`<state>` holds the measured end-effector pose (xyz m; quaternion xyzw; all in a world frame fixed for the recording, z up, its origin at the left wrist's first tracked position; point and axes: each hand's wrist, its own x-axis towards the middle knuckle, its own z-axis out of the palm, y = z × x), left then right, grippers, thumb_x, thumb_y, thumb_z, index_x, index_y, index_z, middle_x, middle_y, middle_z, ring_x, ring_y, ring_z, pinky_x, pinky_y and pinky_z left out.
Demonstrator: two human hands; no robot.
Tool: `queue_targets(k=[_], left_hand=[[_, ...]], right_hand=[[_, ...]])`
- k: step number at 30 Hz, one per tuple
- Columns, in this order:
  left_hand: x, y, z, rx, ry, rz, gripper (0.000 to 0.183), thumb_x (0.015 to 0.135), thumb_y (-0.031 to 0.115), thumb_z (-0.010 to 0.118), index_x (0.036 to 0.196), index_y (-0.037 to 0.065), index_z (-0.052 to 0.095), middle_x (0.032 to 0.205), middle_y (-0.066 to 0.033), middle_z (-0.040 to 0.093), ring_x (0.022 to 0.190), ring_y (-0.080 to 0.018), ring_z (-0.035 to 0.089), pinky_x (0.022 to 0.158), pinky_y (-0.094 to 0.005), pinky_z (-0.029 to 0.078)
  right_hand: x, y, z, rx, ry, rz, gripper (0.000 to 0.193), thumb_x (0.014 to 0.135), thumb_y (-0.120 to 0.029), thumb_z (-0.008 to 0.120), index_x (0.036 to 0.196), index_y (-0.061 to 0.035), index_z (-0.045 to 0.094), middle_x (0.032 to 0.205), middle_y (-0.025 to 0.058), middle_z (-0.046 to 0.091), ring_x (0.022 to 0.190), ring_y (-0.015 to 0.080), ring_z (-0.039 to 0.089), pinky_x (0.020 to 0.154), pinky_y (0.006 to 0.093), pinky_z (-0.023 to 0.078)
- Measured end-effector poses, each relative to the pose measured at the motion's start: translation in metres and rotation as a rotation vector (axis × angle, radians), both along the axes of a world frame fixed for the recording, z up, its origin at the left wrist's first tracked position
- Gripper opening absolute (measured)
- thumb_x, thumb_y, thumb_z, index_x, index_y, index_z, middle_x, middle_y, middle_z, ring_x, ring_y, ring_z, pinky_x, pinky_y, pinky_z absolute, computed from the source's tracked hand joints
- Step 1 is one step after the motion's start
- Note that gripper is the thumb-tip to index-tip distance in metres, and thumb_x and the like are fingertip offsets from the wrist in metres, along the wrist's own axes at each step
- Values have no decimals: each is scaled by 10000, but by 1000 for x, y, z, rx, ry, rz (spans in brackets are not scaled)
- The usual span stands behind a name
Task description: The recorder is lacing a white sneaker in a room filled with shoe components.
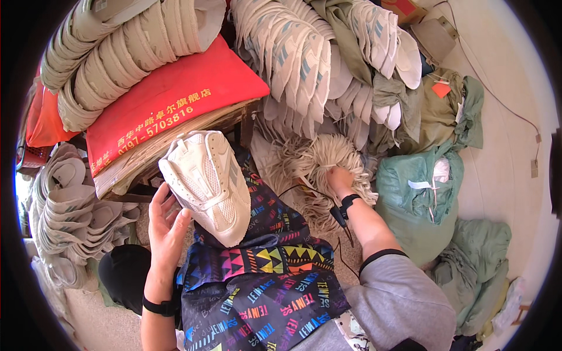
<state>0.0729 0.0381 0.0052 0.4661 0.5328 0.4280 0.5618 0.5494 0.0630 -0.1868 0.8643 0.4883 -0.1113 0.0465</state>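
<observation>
Just left of centre, a cream shoe upper (209, 186) with mesh panels and a grey side stripe is tilted, toe toward me. My left hand (168, 219) supports it at its left edge; the thumb shows and some fingertips are hidden behind the upper. To the right, my right hand (339, 180) reaches into a thick bundle of cream shoelaces (336, 152), its fingers closed among the strands. How many laces it grips cannot be made out.
Stacked shoe uppers lie on a red bag (181, 96) on a wooden bench (170, 146); more uppers (293, 52) hang behind the laces. A green sack (415, 205) stands at right, a black rounded object (124, 278) at lower left. A dark cable (339, 216) runs near my right wrist.
</observation>
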Motion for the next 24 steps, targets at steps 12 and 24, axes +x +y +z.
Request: queue_targets(k=[12, 24], left_hand=[[40, -2, 58, 71, -209, -453, 743, 883, 308, 683, 1470, 9, 338, 1414, -133, 468, 928, -128, 579, 768, -241, 437], [45, -3, 56, -293, -323, -663, 311, 1002, 127, 539, 1279, -8, 500, 951, -57, 646, 782, -93, 612, 723, -245, 516]], right_hand=[[-177, -9, 221, 83, 1234, 519, 137, 941, -160, 541, 885, -37, 561, 740, 33, 603, 665, 133, 566, 613, 293, 458], [-197, -5, 271, 41, 1756, 468, 130, 997, -152, 559, 1027, -36, 610, 909, -68, 608, 796, -7, 504, 697, 172, 418]])
